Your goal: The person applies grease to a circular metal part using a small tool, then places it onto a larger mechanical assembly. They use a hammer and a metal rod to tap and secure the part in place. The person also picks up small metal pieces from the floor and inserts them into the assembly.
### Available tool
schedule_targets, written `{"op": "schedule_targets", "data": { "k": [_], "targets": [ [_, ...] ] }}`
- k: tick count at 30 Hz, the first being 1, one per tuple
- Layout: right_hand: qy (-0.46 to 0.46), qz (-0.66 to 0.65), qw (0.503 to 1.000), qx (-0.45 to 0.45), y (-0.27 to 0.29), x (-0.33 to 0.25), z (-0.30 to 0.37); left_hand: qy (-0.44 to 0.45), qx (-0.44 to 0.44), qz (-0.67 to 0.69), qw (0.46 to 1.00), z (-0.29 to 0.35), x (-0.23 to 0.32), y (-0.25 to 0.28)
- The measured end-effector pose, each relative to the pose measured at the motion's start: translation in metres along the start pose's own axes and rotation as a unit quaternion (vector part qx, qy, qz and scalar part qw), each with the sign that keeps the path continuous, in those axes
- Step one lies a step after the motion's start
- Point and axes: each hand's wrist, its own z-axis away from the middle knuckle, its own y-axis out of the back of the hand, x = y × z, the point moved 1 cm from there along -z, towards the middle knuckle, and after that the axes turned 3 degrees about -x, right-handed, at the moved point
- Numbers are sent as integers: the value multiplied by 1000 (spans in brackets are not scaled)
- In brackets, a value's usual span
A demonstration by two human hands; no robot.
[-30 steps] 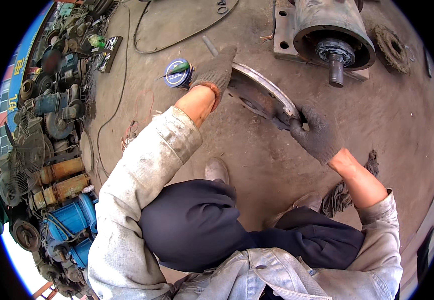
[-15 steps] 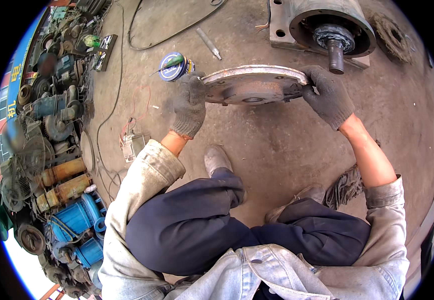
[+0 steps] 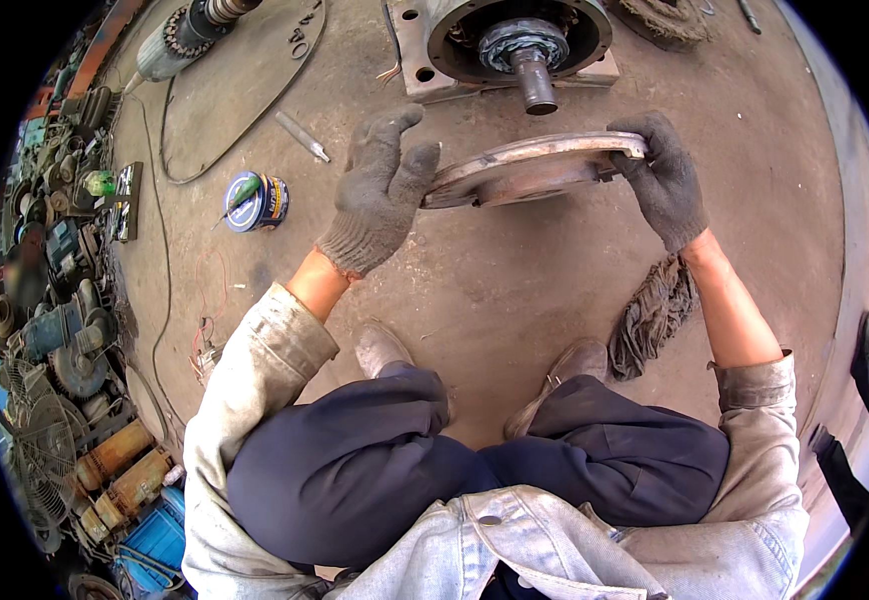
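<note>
Ahead of the round metal plate (image 3: pixel 535 168) stood the motor housing (image 3: pixel 515 40), its shaft (image 3: pixel 535 85) jutting toward the plate's far rim with only a narrow gap between — little room to pass there. Below the plate the concrete floor (image 3: pixel 515 280) lay open down to the two shoes (image 3: pixel 475 365). A rag (image 3: pixel 655 315) lay just inside the right forearm, blocking that side low down. To the left, a round tin (image 3: pixel 258 202) and a metal rod (image 3: pixel 303 137) sat near the left hand (image 3: pixel 380 195) — with bare floor between them. A cable (image 3: pixel 160 300) ran past farther left, before the heap of old motors (image 3: pixel 65 330).
</note>
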Motion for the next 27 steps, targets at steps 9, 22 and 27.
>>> {"op": "schedule_targets", "data": {
  "k": [9, 22, 27],
  "targets": [
    [-80, -151, 985, 19, 37, 59, 26, 176, -53, -13, 983, 32, -69, -76],
    [-88, -122, 989, 1, 81, 40, 1, 201, -121, 126, 964, -7, -54, -112],
    [-92, -152, 981, 73, 91, 74, 24, 142, -162, 48, 975, -38, -27, -99]
  ]
}}
